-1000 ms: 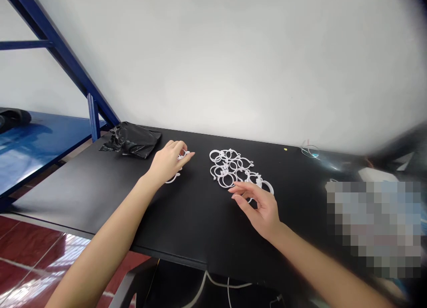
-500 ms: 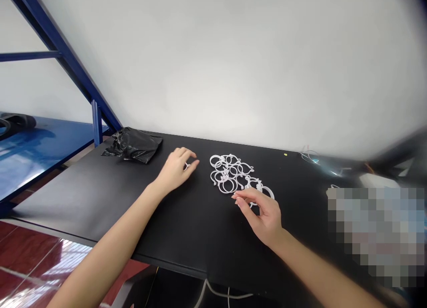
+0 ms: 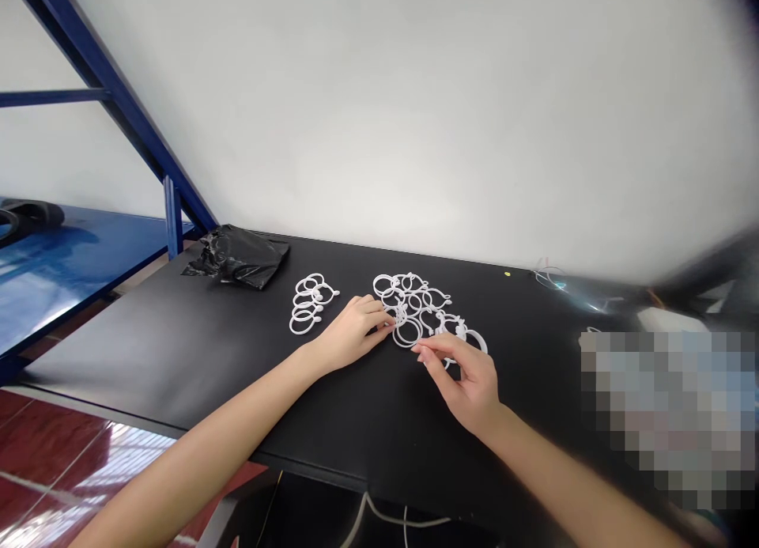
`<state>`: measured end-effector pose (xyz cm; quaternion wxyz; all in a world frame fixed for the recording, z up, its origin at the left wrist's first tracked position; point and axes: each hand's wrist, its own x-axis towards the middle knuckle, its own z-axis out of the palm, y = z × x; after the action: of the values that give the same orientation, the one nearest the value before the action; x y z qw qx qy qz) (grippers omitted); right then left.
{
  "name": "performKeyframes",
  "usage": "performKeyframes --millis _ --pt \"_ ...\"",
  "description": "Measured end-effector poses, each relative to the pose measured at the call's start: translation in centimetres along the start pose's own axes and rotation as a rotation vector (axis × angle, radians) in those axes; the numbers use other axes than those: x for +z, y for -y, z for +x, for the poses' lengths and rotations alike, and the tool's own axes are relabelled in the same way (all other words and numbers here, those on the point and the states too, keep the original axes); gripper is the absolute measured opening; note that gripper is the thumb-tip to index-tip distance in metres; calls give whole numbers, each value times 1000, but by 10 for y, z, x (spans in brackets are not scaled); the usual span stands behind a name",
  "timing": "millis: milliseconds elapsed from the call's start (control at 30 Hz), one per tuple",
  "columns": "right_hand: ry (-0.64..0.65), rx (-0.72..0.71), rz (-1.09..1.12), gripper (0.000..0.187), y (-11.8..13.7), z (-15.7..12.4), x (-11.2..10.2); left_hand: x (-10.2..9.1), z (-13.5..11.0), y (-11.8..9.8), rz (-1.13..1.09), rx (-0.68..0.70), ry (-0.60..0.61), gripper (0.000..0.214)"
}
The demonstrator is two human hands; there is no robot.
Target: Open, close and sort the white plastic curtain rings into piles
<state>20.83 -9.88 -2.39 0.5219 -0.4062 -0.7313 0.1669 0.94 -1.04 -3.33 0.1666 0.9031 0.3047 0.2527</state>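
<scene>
A pile of white plastic rings (image 3: 415, 303) lies in the middle of the black table (image 3: 178, 334). A smaller group of the same rings (image 3: 308, 303) lies to its left. My left hand (image 3: 353, 334) rests at the left edge of the big pile, its fingertips pinched on a white ring there. My right hand (image 3: 468, 378) hovers at the pile's near right side, fingers curled and apart, touching a ring at the edge but not gripping it.
A crumpled black plastic bag (image 3: 237, 255) lies at the table's back left. A blue metal frame (image 3: 118, 113) and blue shelf stand to the left. Clear wire-like items (image 3: 551, 277) lie at the back right. Cables hang under the table's front edge.
My left hand let go of rings at the small left group and moved right to the big pile, pinching a ring. My right hand stayed nearly still.
</scene>
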Motion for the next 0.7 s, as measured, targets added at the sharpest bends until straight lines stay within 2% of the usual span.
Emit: performKeyframes --millis 100,200,300,400,500,700 --pt "-14 13 -5 16 0 0 0 -2 0 -5 -208 -49 -46 18" --pt "-111 79 -13 13 -2 1 0 -8 1 -11 -628 -162 -74 16" --pt "-177 229 5 15 -3 3 1 -12 0 -14 -1074 -267 -9 16" --pt "-146 293 27 28 -4 4 1 -9 0 -14 -1375 -328 69 15" --pt "-99 250 3 26 -5 3 3 -5 0 -14 -1509 -357 112 16" --pt "-68 245 -31 22 -9 2 4 -4 0 -14 -1585 -371 161 19"
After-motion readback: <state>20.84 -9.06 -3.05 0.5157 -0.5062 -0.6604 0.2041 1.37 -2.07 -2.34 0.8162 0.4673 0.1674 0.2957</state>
